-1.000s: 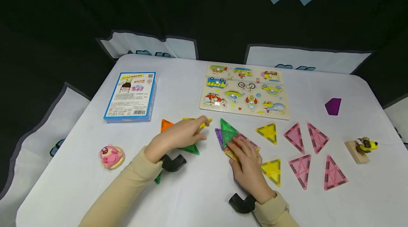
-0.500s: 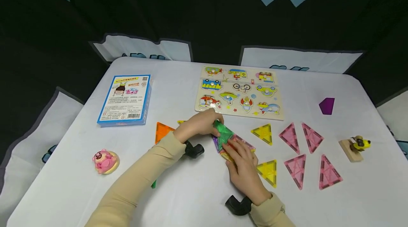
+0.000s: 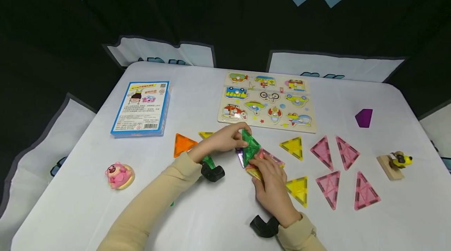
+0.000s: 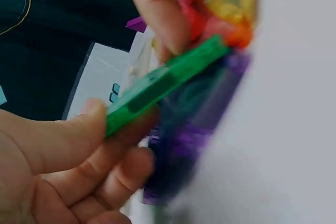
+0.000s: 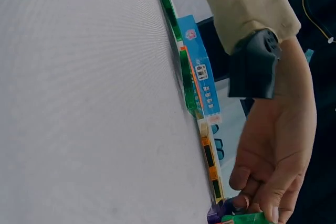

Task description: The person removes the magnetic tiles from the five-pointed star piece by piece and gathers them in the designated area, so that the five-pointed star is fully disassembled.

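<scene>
1. Position: the left hand [image 3: 225,139] pinches the green triangle tile [image 3: 251,146] by its edge, thumb on one face and fingers [image 4: 113,169] curled under the other. The tile is tilted up off the white surface [image 3: 218,212], near the middle of it, just in front of the wooden peg puzzle [image 3: 267,102].
2. Support: the right hand [image 3: 273,182] lies on the small stack of tiles, its fingers pressing the pink tile [image 3: 271,158] and the yellow tile [image 3: 254,172] flat. A purple tile [image 3: 241,156] lies under the green one.
3. Technique, as a judgement: keep the pinch close to the free edge and hinge the green tile about the edge that meets the stack. Keep the right hand's pressure steady, or the lower tiles will probably slide or lift with it.
4. Alignment: bring edge to edge squarely; these tiles look as if they join along their sides, so a skewed approach may shift the stack.
5. Nearby loose pieces: orange triangle [image 3: 182,144], a yellow triangle [image 3: 293,147], pink triangles [image 3: 322,152].
6. Writing: the blue box [image 3: 142,108] carries printed text, a barcode and a cartoon figure; the characters are too small to read. No brand is legible anywhere.
</scene>
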The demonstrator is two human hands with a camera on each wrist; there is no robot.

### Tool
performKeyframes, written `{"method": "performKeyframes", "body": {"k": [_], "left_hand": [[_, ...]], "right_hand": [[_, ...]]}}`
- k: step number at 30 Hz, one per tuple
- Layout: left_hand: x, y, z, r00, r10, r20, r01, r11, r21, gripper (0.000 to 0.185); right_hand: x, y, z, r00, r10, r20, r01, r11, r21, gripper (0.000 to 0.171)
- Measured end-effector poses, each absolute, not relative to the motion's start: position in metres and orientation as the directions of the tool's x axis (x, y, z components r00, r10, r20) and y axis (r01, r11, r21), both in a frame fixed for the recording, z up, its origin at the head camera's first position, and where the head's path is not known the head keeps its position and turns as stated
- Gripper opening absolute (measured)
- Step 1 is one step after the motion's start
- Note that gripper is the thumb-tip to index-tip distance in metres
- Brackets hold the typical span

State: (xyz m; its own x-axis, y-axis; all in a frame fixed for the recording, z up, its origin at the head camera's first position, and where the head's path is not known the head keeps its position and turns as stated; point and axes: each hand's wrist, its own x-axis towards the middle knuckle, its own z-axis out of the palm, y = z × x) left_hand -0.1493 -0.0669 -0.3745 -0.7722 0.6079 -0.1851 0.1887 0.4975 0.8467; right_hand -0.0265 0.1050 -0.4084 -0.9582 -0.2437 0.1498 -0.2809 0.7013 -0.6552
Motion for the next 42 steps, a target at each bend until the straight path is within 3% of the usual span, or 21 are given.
{"method": "performKeyframes", "body": {"k": [5, 8, 14, 19, 27, 33, 38, 42], "left_hand": [[-0.147, -0.072, -0.383, -0.826, 0.545, -0.143, 0.035, 0.303, 0.952, 0.02], [-0.146, -0.073, -0.386, -0.851, 0.51, -0.128, 0.007, 0.253, 0.967, 0.019], [-0.142, -0.071, -0.384, -0.852, 0.508, -0.128, 0.091, 0.385, 0.919, 0.02], [-0.141, -0.069, -0.385, -0.851, 0.501, -0.156, 0.092, 0.436, 0.895, 0.021], [-0.145, -0.065, -0.386, -0.832, 0.55, -0.074, 0.139, 0.335, 0.932, 0.021], [-0.153, -0.057, -0.386, -0.827, 0.55, -0.113, 0.072, 0.303, 0.95, 0.021], [-0.155, -0.053, -0.384, -0.831, 0.534, -0.158, 0.067, 0.377, 0.924, 0.019], [-0.153, -0.053, -0.381, -0.839, 0.522, -0.154, 0.141, 0.481, 0.865, 0.015]], "right_hand": [[-0.027, 0.107, -0.408, -0.958, -0.246, 0.147, -0.281, 0.701, -0.656, 0.042], [-0.027, 0.107, -0.407, -0.956, -0.248, 0.155, -0.288, 0.698, -0.655, 0.041], [-0.029, 0.108, -0.408, -0.956, -0.246, 0.16, -0.289, 0.692, -0.662, 0.044], [-0.029, 0.107, -0.409, -0.957, -0.246, 0.156, -0.286, 0.693, -0.662, 0.047], [-0.028, 0.104, -0.41, -0.958, -0.241, 0.153, -0.28, 0.694, -0.663, 0.047], [-0.027, 0.102, -0.411, -0.959, -0.245, 0.141, -0.276, 0.698, -0.661, 0.046], [-0.026, 0.102, -0.41, -0.958, -0.24, 0.158, -0.283, 0.699, -0.657, 0.047], [-0.026, 0.103, -0.409, -0.956, -0.233, 0.177, -0.291, 0.695, -0.657, 0.049]]}}
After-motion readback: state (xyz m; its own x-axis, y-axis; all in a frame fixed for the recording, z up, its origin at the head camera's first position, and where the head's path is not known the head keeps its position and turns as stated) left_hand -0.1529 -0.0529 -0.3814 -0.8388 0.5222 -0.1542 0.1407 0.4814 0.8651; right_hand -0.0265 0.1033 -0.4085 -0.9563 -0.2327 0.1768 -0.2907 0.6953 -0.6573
